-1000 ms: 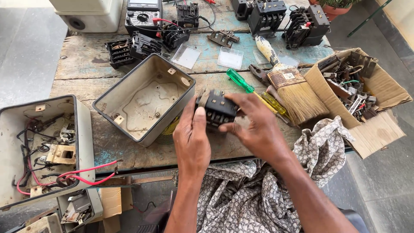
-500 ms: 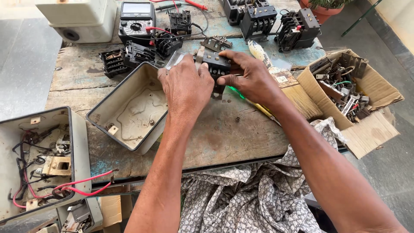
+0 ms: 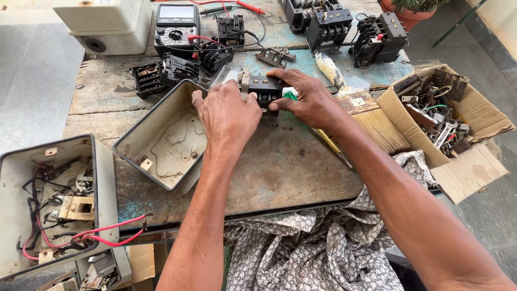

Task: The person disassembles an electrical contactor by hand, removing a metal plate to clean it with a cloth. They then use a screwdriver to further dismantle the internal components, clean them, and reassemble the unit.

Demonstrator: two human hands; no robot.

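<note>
Both hands hold a black electrical contactor block point(image 3: 265, 89) just above the worn wooden table point(image 3: 280, 167). My left hand point(image 3: 229, 113) covers its left side, fingers wrapped over the top. My right hand point(image 3: 309, 99) grips its right end with fingers and thumb. An empty grey metal enclosure box point(image 3: 161, 140) lies tilted right beside my left hand. A green-handled tool point(image 3: 291, 96) is partly hidden under my right hand.
A paintbrush point(image 3: 366, 116) lies at the right, beside a cardboard box of scrap parts point(image 3: 447, 129). A multimeter point(image 3: 175, 29) with red leads and several black contactors point(image 3: 328, 24) sit at the back. A wired metal box point(image 3: 51, 202) is at the left, patterned cloth point(image 3: 318, 253) at the front.
The hands carried the black block away from the table's front edge toward the middle, then lowered it slightly nearer the tabletop beside the grey box.
</note>
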